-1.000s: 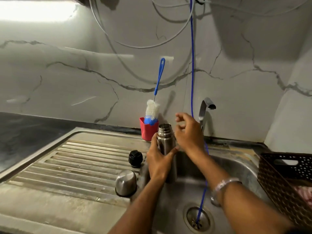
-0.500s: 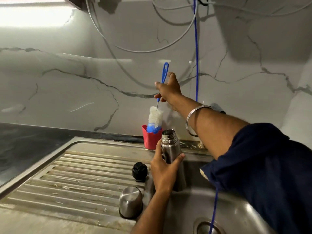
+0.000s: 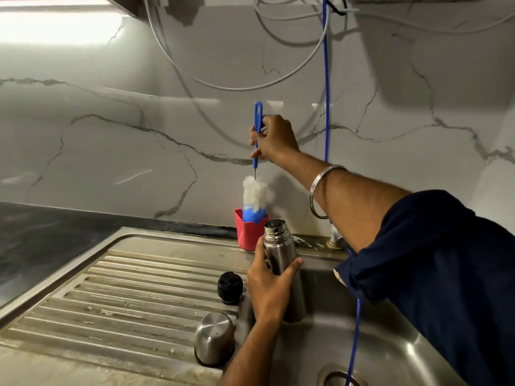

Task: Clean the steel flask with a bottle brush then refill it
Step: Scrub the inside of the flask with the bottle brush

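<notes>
Stood upright at the sink's left edge, partly down in the basin, mouth uncapped: the steel flask (image 3: 280, 252), gripped round its middle by the left hand (image 3: 269, 288), fingers and thumb curled about the body. Rose just behind it, bristle head white over blue and seated in a red cup (image 3: 249, 232) at the foot of the marble wall: the bottle brush (image 3: 255, 195), near upright. Pinched on its blue handle by the right hand (image 3: 274, 140), fingers pressed together around the stem (a metal bangle (image 3: 320, 190) on that wrist, a dark blue sleeve (image 3: 446, 274) farther up the arm). Lay on the ribbed steel drainboard (image 3: 125, 296) left of the flask: a black stopper (image 3: 230, 286) and, nearer the camera, a steel cap (image 3: 214, 338) mouth down, both apart from the flask. Hung down the wall and into the basin toward the drain: a thin blue tube (image 3: 326, 107). Looped across the wall higher up: grey cables (image 3: 223, 84). Ran off to the left past the drainboard: a dark table (image 3: 41, 240).
</notes>
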